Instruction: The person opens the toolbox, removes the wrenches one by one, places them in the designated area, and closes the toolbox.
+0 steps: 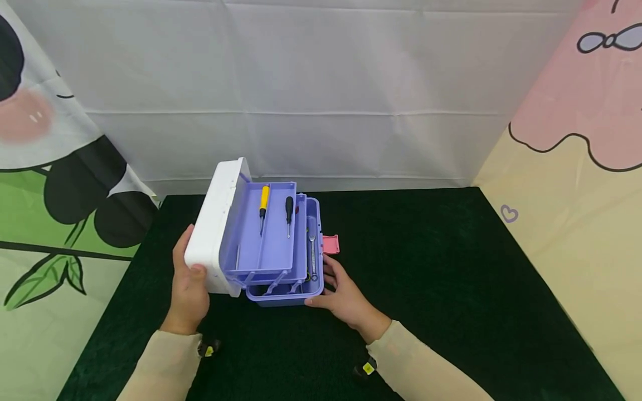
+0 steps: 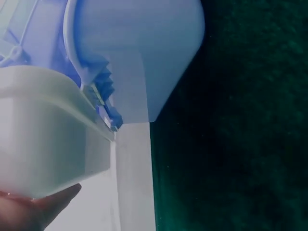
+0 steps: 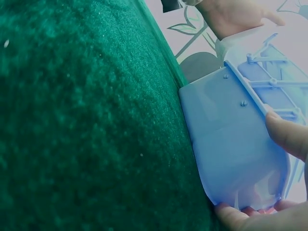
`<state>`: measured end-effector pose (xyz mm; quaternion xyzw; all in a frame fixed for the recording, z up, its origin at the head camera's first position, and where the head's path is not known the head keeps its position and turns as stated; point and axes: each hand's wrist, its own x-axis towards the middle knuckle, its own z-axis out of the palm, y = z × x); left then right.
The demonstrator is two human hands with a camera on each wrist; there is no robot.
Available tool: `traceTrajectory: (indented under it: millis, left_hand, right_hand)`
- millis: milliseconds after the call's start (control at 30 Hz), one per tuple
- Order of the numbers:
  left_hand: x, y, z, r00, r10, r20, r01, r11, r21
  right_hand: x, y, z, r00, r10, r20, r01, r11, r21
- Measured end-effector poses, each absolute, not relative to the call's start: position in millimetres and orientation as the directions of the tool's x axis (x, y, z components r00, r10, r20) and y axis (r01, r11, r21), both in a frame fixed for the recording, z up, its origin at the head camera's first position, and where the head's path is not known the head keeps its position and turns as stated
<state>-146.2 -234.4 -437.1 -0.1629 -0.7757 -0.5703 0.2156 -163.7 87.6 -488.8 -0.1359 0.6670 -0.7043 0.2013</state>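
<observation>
A purple toolbox (image 1: 286, 303) stands with its white lid (image 1: 210, 239) swung open to the left and its stepped trays (image 1: 277, 245) spread out. In the top tray lie a yellow-handled screwdriver (image 1: 264, 199) and a black-handled screwdriver (image 1: 289, 207). A wrench (image 1: 313, 259) shows in the bottom compartment. My left hand (image 1: 186, 295) holds the lid's outer side, thumb at its near edge. With my right hand (image 1: 346, 301) I grip the box's near right corner, thumb (image 3: 286, 132) on the rim and fingers under the pink latch (image 1: 331, 244). The left wrist view shows the lid's end (image 2: 43, 130) up close.
The toolbox rests on a dark green cloth-covered table (image 1: 426, 267). Behind it hangs a white curtain (image 1: 321, 83), close to the table's back edge. Printed cloths flank the table, a cartoon one (image 1: 60, 289) at left and a pink and cream one (image 1: 577, 211) at right.
</observation>
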Motion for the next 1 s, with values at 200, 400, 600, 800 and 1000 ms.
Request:
traceTrajectory:
  millis: [200, 400, 600, 800, 1000]
  left_hand:
    - [-147, -241, -443, -0.816, -0.006, 0.578, 0.575, 0.106, 0.811]
    - [-147, -244, -446, -0.798, -0.046, 0.601, 0.602, -0.097, 0.792]
    - [-140, -245, -447, -0.869, -0.148, 0.472, 0.493, -0.178, 0.851]
    - [-133, -247, -446, -0.913, -0.227, 0.339, 0.392, -0.261, 0.882]
    - [-128, -250, -447, -0.932, -0.264, 0.249, 0.331, -0.336, 0.882]
  right_hand:
    - [-163, 88, -489, -0.879, -0.471, -0.073, 0.104, -0.041, -0.994]
    - [-163, 88, -487, -0.884, -0.461, -0.078, 0.100, -0.023, -0.995]
    - [-162, 88, -485, -0.889, -0.449, -0.083, 0.092, 0.002, -0.996]
    - [-163, 88, -486, -0.885, -0.460, -0.076, 0.093, -0.013, -0.996]
    - [-163, 88, -485, -0.886, -0.456, -0.077, 0.093, -0.012, -0.996]
